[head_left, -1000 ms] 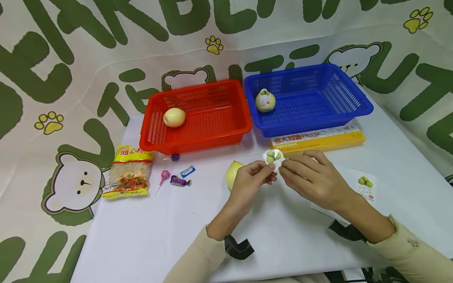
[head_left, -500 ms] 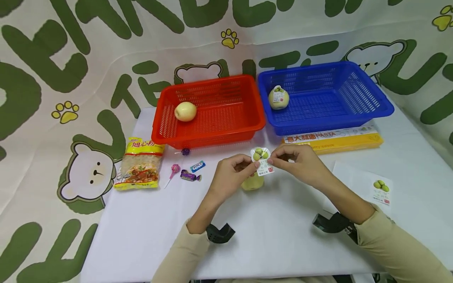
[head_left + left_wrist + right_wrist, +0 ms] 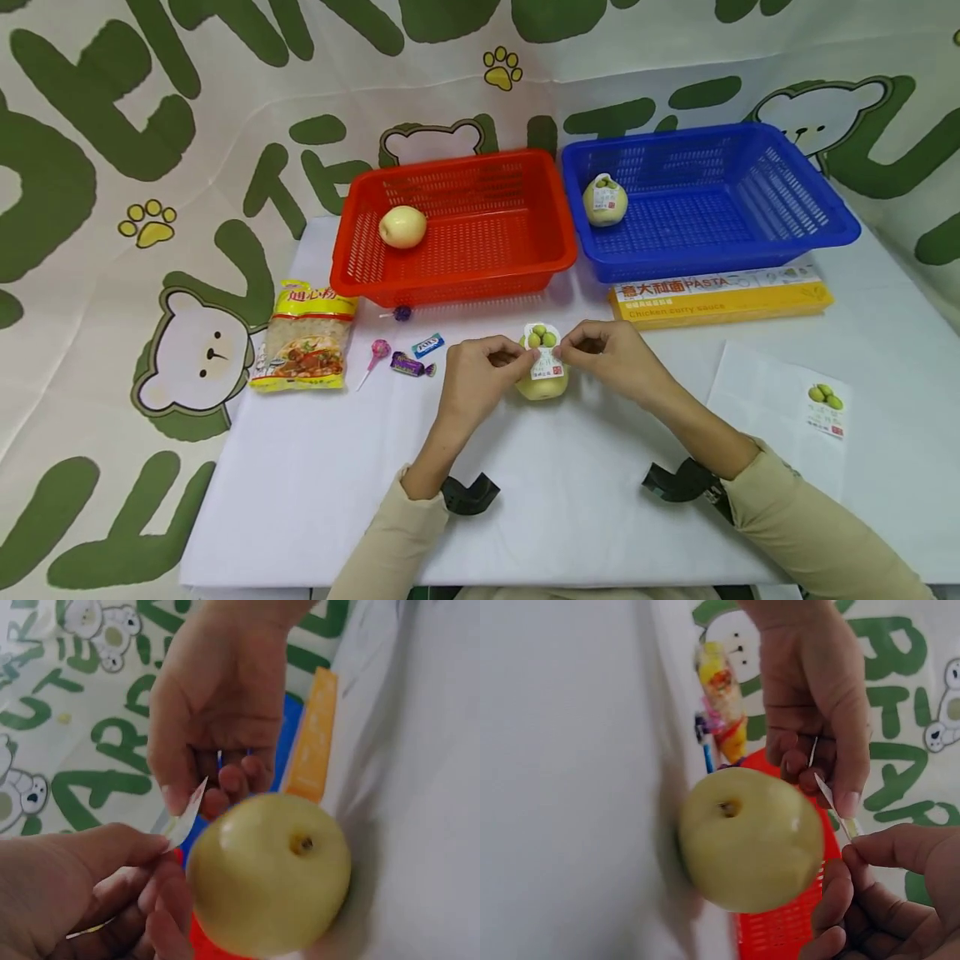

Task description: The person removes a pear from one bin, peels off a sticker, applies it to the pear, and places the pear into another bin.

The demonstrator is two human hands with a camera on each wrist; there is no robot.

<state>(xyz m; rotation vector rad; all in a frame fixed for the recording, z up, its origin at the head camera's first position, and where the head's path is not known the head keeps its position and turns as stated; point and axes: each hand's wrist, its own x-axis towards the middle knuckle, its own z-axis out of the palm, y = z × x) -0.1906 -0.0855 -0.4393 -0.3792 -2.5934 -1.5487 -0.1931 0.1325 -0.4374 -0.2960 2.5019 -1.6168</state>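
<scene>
1. The left hand [image 3: 474,372] and right hand [image 3: 603,357] each pinch one edge of a fruit sticker [image 3: 542,352], held just above a yellow pear [image 3: 542,385] on the white table [image 3: 300,483].
2. Open table lies in front of the pear; the red basket [image 3: 457,275] and blue basket [image 3: 712,250] stand behind it.
3. A pasta box [image 3: 720,298], candies [image 3: 408,363] and a noodle packet [image 3: 303,337] lie around.
4. Bear-print cloth [image 3: 150,125] backs the table.
</scene>
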